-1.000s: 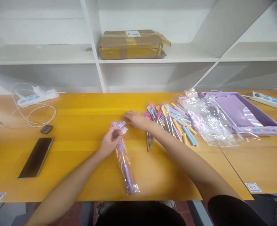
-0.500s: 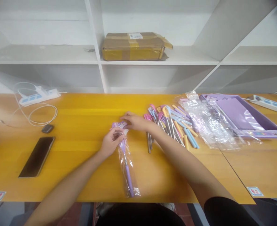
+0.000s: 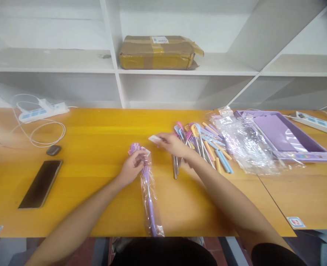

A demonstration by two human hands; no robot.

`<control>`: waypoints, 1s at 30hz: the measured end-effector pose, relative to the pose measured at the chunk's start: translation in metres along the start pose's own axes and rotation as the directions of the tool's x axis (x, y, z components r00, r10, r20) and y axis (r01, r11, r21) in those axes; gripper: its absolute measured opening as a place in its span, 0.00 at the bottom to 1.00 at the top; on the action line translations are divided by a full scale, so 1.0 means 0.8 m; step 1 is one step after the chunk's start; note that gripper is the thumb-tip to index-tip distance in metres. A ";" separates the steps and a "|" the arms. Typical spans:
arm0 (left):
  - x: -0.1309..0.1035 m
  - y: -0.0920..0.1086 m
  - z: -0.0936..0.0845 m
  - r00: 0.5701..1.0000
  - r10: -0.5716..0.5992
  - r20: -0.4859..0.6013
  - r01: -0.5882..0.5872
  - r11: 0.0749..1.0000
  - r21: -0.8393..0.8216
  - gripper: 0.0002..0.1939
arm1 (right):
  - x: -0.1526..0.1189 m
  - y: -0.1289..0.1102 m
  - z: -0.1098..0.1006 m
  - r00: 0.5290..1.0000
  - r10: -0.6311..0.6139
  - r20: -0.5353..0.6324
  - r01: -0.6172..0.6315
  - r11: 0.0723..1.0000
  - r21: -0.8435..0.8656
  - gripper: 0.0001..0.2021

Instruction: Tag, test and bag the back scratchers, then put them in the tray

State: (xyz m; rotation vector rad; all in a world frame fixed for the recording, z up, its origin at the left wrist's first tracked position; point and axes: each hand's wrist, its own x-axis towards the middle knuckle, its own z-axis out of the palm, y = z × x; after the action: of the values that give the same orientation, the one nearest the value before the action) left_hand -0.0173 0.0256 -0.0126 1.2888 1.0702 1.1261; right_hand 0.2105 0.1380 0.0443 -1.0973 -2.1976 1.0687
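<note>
Sleeved backscratcher, near-middle of counter [image 3: 97, 155]. The purple backscratcher [image 3: 151, 212] lies inside a clear sleeve [image 3: 156, 205], head toward the far side, handle reaching the near edge. A purple printed header [image 3: 135, 147] shows at the sleeve's far end.

Left hand [image 3: 131, 168]: fingers closed in a pinch on the far end of the sleeve, just above the tines. Exact fingertip contact hidden by the curl of the hand.

Right hand [image 3: 174, 145]: fingers pinching a small white slip [image 3: 154, 139], raised to the right of the header and apart from it. Print, if any, too blurred to read.

Right of the hands: loose backscratcher heads with metal rods [image 3: 199, 142], blue foam grips [image 3: 224, 162] and other grips beside them, then a heap of clear plastic bags [image 3: 246, 147] overlapping a purple tray [image 3: 313, 157].

Handling notes (judgement): keep the left pinch firm and low so the thin film does not slide or crease. Hold the slip by one edge, flat, clear of the film, since light plastic may cling. Best to draw the sleeve farther in; its near end sits at the edge.
</note>
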 end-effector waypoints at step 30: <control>-0.006 0.009 0.011 0.981 0.015 0.194 -0.033 0.995 0.091 0.17 | -0.113 0.017 0.063 0.954 -0.003 -0.301 0.203 0.744 0.636 0.14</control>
State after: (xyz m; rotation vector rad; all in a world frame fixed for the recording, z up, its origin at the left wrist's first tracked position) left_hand -0.0093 0.0192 -0.0056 1.4576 0.9740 0.9556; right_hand 0.2349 0.0473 -0.0020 -0.7230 -1.4342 1.3887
